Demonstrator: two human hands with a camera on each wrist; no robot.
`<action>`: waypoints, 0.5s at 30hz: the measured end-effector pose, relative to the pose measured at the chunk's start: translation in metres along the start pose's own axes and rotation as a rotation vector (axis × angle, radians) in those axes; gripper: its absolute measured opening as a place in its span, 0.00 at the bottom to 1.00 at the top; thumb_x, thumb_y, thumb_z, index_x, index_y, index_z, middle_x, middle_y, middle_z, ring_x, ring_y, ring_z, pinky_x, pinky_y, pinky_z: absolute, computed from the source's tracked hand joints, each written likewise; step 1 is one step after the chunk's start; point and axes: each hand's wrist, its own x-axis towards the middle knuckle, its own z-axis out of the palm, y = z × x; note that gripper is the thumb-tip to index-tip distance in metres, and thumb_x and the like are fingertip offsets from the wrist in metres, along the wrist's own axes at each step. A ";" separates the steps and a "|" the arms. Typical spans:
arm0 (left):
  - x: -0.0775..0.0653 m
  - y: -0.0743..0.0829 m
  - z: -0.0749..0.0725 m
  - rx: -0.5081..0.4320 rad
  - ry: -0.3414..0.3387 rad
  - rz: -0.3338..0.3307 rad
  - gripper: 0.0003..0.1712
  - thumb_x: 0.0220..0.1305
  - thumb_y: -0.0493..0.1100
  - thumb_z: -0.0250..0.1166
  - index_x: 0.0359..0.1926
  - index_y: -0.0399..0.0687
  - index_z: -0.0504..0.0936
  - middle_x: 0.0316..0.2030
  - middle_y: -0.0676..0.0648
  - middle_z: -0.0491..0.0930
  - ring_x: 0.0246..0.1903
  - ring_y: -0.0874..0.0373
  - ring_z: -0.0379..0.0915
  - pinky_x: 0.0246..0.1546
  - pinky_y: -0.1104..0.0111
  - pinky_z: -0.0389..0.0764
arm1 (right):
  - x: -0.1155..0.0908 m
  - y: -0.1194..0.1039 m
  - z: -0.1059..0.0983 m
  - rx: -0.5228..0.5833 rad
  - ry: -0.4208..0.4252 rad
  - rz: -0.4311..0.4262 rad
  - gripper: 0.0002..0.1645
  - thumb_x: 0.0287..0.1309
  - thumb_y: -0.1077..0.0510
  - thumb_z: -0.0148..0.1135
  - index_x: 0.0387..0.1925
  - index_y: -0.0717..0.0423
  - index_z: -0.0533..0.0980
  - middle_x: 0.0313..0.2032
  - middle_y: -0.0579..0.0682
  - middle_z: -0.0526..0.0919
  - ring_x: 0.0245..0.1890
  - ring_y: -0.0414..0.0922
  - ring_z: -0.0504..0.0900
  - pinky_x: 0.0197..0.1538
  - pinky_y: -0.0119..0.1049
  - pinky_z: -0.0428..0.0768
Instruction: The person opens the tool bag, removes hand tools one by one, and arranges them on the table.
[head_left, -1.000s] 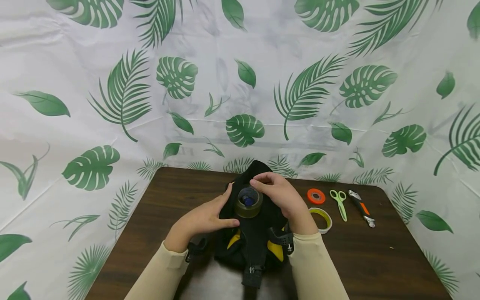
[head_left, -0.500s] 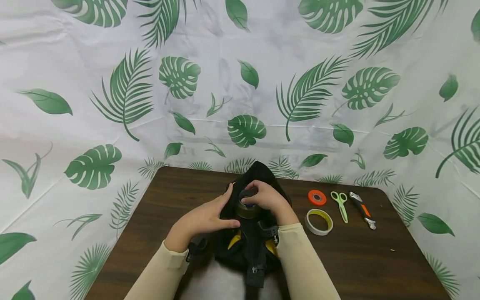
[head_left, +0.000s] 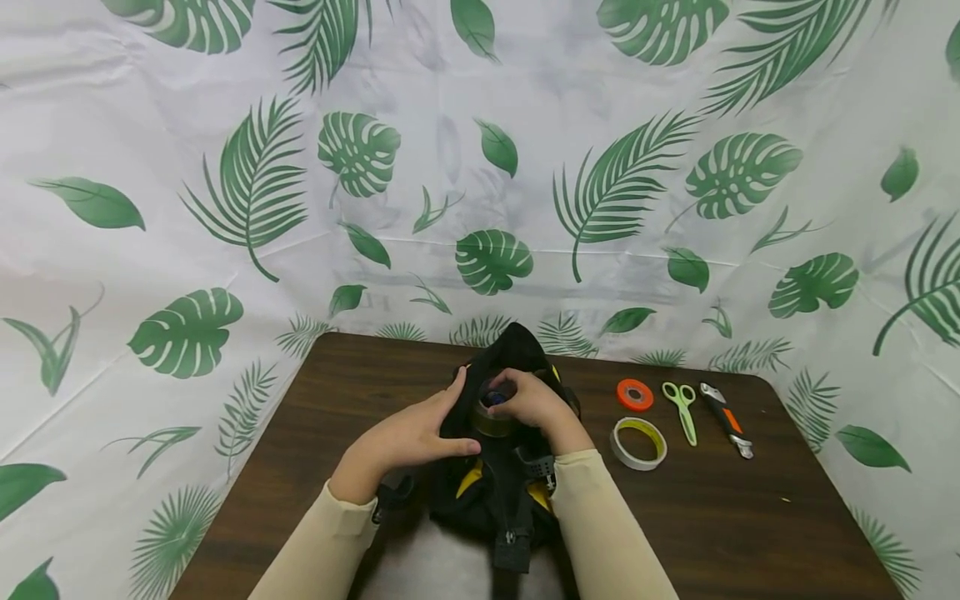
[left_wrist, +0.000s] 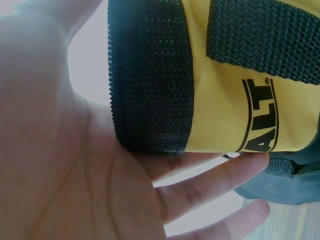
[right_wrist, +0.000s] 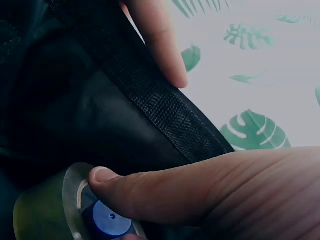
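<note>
In the head view a black and yellow tool bag point(head_left: 517, 346) stands at the table's middle. A roll of clear brownish tape point(right_wrist: 42, 210) sits in its opening, with a blue round-ended thing point(right_wrist: 111, 220) inside the core; its kind is hidden. My right hand point(head_left: 536, 404) reaches into the core from above, thumb and curled finger around the blue end. The right thumb's tip point(right_wrist: 105, 176) overlaps the tape's rim. My left hand point(head_left: 408, 433) rests against the bag's left side, thumb spread. Its straight fingers point(left_wrist: 215, 185) lie along the yellow fabric in the left wrist view.
To the right lie an orange tape roll point(head_left: 634, 394), a white-rimmed tape roll point(head_left: 624, 454), pale green scissors point(head_left: 683, 412) and a utility knife point(head_left: 726, 421). Behind the brown table point(head_left: 750, 517) hangs a leaf-patterned white sheet point(head_left: 420, 150).
My right hand has come down and left from above the bag into the tape's core, its fingers closing in around the blue end. The left hand holds its place on the bag.
</note>
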 end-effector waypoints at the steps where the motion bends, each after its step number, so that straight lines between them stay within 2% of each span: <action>1: 0.000 0.000 0.000 -0.002 0.001 0.001 0.70 0.68 0.78 0.66 0.89 0.68 0.28 0.89 0.49 0.43 0.86 0.46 0.51 0.83 0.42 0.62 | 0.000 0.000 0.000 -0.004 0.002 0.002 0.23 0.63 0.56 0.80 0.58 0.52 0.83 0.53 0.55 0.86 0.48 0.50 0.84 0.54 0.49 0.85; 5: 0.000 0.001 0.000 -0.004 0.003 -0.003 0.69 0.68 0.77 0.67 0.88 0.70 0.28 0.89 0.50 0.43 0.86 0.46 0.51 0.83 0.43 0.62 | 0.000 0.000 0.000 -0.063 -0.005 0.002 0.19 0.65 0.57 0.79 0.56 0.51 0.85 0.51 0.54 0.86 0.46 0.50 0.83 0.52 0.47 0.84; 11: -0.001 0.000 0.001 -0.009 0.000 -0.007 0.69 0.67 0.78 0.66 0.88 0.71 0.28 0.89 0.50 0.43 0.87 0.46 0.50 0.83 0.42 0.62 | 0.000 0.002 0.001 -0.157 -0.036 -0.020 0.16 0.69 0.56 0.75 0.56 0.49 0.87 0.63 0.56 0.86 0.58 0.53 0.85 0.64 0.55 0.84; 15: -0.001 0.000 0.001 -0.007 0.002 -0.004 0.69 0.67 0.79 0.66 0.88 0.69 0.28 0.89 0.49 0.43 0.86 0.45 0.51 0.83 0.42 0.62 | 0.000 0.003 0.002 -0.169 -0.038 -0.033 0.14 0.71 0.55 0.74 0.56 0.48 0.87 0.64 0.56 0.85 0.60 0.54 0.85 0.66 0.56 0.83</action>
